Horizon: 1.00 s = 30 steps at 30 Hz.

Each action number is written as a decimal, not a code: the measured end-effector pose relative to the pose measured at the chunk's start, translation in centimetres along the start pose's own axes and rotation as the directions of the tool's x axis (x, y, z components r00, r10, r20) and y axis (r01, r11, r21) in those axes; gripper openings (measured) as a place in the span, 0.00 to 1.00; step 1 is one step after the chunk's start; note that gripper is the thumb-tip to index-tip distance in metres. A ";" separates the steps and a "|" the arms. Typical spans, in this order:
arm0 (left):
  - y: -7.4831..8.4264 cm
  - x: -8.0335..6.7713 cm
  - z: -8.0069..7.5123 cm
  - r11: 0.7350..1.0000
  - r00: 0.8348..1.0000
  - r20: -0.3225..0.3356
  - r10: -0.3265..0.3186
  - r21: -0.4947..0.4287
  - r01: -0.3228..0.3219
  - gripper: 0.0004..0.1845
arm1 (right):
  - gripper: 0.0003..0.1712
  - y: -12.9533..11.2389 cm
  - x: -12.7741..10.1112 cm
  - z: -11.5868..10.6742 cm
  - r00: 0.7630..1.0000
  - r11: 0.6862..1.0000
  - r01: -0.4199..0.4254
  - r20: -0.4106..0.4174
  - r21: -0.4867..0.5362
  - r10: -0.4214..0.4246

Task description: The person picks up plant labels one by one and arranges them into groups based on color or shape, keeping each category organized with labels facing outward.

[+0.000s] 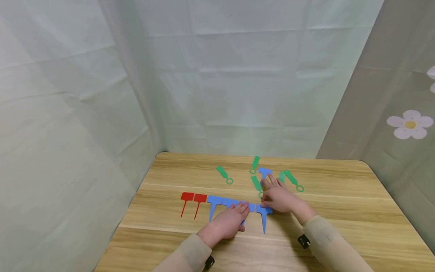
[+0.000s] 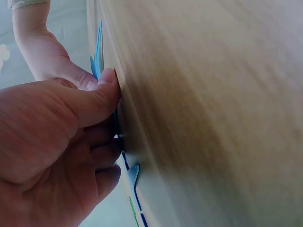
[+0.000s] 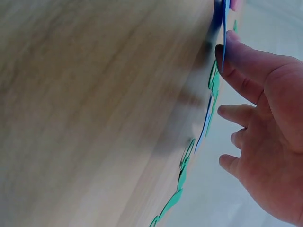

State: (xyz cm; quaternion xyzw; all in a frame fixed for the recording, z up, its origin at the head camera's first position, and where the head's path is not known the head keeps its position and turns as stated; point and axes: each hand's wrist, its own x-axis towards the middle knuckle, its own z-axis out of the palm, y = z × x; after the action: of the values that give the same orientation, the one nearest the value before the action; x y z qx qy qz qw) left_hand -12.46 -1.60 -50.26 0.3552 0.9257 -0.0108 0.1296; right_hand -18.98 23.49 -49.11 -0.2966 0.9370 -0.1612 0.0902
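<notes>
Lining up plant labels along bench (image 1: 340, 211) front: two red T-labels (image 1: 193, 198) and blue T-labels (image 1: 215, 202) placed. Left hand (image 1: 228, 223) pressing flat on blue row; right hand (image 1: 279, 196) flat, thumb nudging end blue label (image 1: 264, 216). Remaining loose behind: one blue label (image 1: 264, 172), five green loop tags (image 1: 224, 174).

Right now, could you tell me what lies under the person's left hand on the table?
Blue T-shaped plant labels lie in a row on the wooden table; the left hand rests on some of them. How many it covers cannot be seen.
</notes>
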 end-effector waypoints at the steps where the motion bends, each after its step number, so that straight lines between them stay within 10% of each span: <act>1: 0.0 0.0 0.0 1.000 1.000 -0.001 -0.001 -0.001 0.001 0.37 | 0.10 0.0 0.0 0.0 1.000 1.000 -0.002 0.000 -0.003 0.002; 30: 0.1 -0.2 -0.7 1.000 1.000 -0.004 0.003 -0.007 -0.003 0.37 | 0.11 -0.7 -0.3 0.3 1.000 1.000 -0.019 0.001 -0.020 0.019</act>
State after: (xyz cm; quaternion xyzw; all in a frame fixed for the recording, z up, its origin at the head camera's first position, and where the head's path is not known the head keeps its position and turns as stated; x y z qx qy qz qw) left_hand -12.41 -1.62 -49.54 0.3563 0.9254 -0.0068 0.1291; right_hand -18.32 23.08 -49.12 -0.2887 0.9412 -0.1510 0.0894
